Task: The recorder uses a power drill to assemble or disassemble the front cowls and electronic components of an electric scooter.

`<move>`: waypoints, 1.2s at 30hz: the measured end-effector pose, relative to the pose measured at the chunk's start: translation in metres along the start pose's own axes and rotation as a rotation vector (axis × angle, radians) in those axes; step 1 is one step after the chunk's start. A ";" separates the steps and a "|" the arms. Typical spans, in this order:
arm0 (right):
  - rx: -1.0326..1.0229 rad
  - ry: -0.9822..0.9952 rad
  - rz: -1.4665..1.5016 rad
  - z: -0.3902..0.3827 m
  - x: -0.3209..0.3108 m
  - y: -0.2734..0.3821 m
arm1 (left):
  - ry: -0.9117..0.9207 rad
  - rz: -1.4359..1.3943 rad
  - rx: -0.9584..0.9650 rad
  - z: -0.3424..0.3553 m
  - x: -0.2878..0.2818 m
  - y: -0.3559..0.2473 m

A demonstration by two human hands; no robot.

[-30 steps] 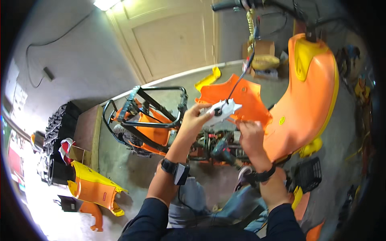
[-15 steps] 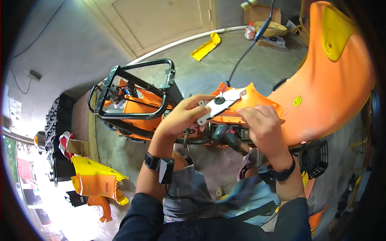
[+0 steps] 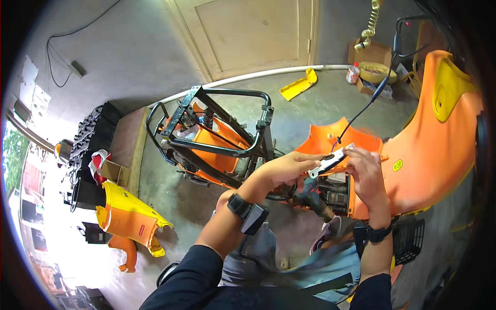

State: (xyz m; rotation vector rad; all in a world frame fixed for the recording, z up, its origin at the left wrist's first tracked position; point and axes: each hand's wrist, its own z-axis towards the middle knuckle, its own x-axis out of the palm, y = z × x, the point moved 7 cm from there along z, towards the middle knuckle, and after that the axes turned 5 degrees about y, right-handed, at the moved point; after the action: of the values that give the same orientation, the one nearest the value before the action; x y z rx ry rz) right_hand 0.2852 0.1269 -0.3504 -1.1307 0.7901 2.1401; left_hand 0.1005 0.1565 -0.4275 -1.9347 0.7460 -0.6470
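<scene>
A white plate-like part [image 3: 330,160] with a black centre and a cable [image 3: 364,108] running up from it is gripped between my hands. My left hand [image 3: 289,170] pinches its left end; my right hand [image 3: 364,175] has curled fingers at its right end. Just behind it is an orange panel [image 3: 323,134]. Below sit a dark drill-like tool [image 3: 310,199] and exposed dark fittings, partly hidden by my hands.
A black tubular frame [image 3: 219,149] with orange bodywork lies left; a large orange-yellow body piece [image 3: 423,155] stands right. Yellow-orange panels [image 3: 129,222], black parts [image 3: 93,139], cardboard boxes [image 3: 369,51], a bottle [image 3: 353,75] and a black crate [image 3: 409,243] surround me.
The white part has tilted edge-on, and my right hand has risen onto its right end. Both hands now appear further right in the view, which has also shifted.
</scene>
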 end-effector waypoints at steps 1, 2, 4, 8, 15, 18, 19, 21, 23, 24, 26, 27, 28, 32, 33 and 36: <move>-0.003 -0.016 0.015 0.000 0.003 -0.001 | -0.019 -0.006 -0.029 0.002 -0.004 0.003; 0.021 0.012 0.028 0.000 0.009 -0.003 | -0.041 -0.026 -0.038 0.004 -0.010 0.004; 0.036 0.019 0.033 0.002 0.018 -0.005 | -0.081 -0.066 -0.081 0.010 -0.017 0.008; 0.026 0.007 0.076 0.004 0.021 -0.009 | -0.088 -0.116 -0.010 0.014 -0.023 0.010; -0.004 -0.081 0.090 -0.005 0.018 -0.016 | -0.113 -0.110 -0.151 0.013 -0.030 0.022; 0.027 0.021 0.036 -0.010 0.032 -0.023 | -0.203 -0.202 -0.160 0.014 -0.035 0.028; 0.055 0.070 0.038 -0.013 0.037 -0.025 | -0.207 -0.204 0.010 0.014 -0.035 0.022; 0.096 0.021 0.001 -0.011 0.041 -0.025 | -0.034 -0.064 0.052 0.021 -0.036 0.019; 0.122 0.105 0.025 -0.011 0.050 -0.026 | -0.020 -0.192 -0.035 0.033 -0.043 0.031; 0.117 0.034 0.032 -0.012 0.045 -0.024 | -0.040 -0.159 -0.022 0.035 -0.048 0.035; 0.161 0.039 0.074 -0.013 0.046 -0.025 | -0.155 -0.078 -0.070 0.036 -0.058 0.041; 0.190 0.061 0.066 -0.014 0.048 -0.027 | -0.080 -0.088 -0.022 0.038 -0.053 0.037; 0.203 0.097 0.067 -0.015 0.051 -0.028 | -0.061 -0.079 -0.040 0.038 -0.051 0.037; 0.159 0.118 -0.073 -0.012 0.056 -0.027 | -0.033 -0.131 -0.067 0.036 -0.036 0.025; 0.139 0.155 -0.140 -0.012 0.057 -0.028 | -0.077 -0.139 -0.121 0.036 -0.037 0.023; 0.245 0.062 -0.145 -0.009 0.048 -0.041 | -0.302 -0.157 0.116 0.047 -0.039 0.004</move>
State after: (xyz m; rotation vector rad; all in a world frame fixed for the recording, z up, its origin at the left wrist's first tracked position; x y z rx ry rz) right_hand 0.2969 0.1577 -0.4047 -1.0940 0.9397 1.8410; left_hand 0.1062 0.2100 -0.4566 -1.9392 0.3640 -0.4652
